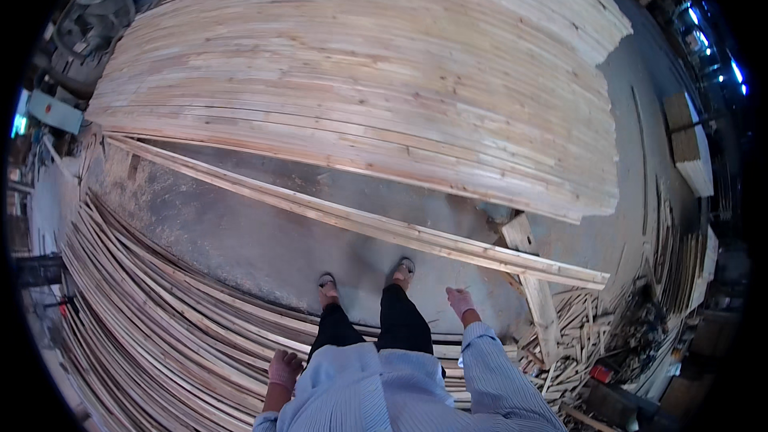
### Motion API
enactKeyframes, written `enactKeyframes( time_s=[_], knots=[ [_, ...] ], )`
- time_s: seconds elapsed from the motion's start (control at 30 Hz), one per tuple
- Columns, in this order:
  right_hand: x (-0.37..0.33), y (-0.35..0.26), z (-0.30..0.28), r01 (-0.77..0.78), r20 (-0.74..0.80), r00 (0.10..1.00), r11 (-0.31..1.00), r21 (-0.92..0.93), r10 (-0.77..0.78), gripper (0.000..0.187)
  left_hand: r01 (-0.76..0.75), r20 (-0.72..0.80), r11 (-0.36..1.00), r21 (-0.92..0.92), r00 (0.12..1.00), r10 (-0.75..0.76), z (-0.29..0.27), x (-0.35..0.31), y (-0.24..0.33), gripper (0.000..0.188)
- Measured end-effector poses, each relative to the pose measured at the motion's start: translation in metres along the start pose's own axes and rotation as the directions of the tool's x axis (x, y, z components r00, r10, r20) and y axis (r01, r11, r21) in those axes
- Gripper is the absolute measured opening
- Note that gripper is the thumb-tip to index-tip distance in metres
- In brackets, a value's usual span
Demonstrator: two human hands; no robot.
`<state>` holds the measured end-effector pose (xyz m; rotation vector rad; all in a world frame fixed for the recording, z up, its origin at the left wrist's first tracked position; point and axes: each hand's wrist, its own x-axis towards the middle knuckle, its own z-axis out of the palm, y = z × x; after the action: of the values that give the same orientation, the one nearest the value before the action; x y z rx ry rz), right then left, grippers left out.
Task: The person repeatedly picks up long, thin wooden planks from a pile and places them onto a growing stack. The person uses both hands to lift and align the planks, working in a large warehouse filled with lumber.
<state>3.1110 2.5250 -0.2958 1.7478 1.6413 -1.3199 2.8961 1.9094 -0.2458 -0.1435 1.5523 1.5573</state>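
My right hand [459, 302], in a pinkish glove, hangs in the air over the floor, its fingers loosely bent and somewhat apart, with nothing seen in it. The nearest thing to it is a long pale wooden beam [344, 218], slanting from the far left to the near right, apart from the hand. A wooden support board [541, 316] lies under the beam's right end. My left hand [285, 368], gloved alike, hangs at my left side above a pile of long thin wood strips [176, 288]. Its fingers are slightly curled and hold nothing visible.
A broad layer of pale planks [368, 72] fills the far side. Scrap wood pieces [572, 328] lie heaped at the near right. A stack of boards [690, 144] stands at the far right. Machinery [92, 24] is at the far left. Sawdust lies on the grey floor [240, 216].
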Motion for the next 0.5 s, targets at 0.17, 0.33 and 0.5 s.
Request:
enactKeyframes(
  time_s=[0.17, 0.33, 0.5],
  knots=[
    [0.127, 0.025, 0.000, -0.267, 0.226, 0.961, 0.740, 0.617, 0.159, 0.041, 0.373, -0.288, 0.855, -0.361, 0.827, -0.482, 0.058, -0.031, 0.055, 0.015],
    [0.218, 0.043, -0.002, -0.344, 0.253, 0.893, 0.205, 0.916, 0.371, 0.075, 0.347, -0.259, 0.307, 0.886, 0.920, -0.294, 0.097, -0.038, 0.115, 0.027],
    [0.237, -0.006, 0.004, -0.193, 0.129, 0.932, 0.164, 0.967, 0.338, 0.056, 0.312, -0.264, 0.147, 0.939, 0.925, -0.275, 0.117, -0.025, 0.096, 0.030]
  ],
)
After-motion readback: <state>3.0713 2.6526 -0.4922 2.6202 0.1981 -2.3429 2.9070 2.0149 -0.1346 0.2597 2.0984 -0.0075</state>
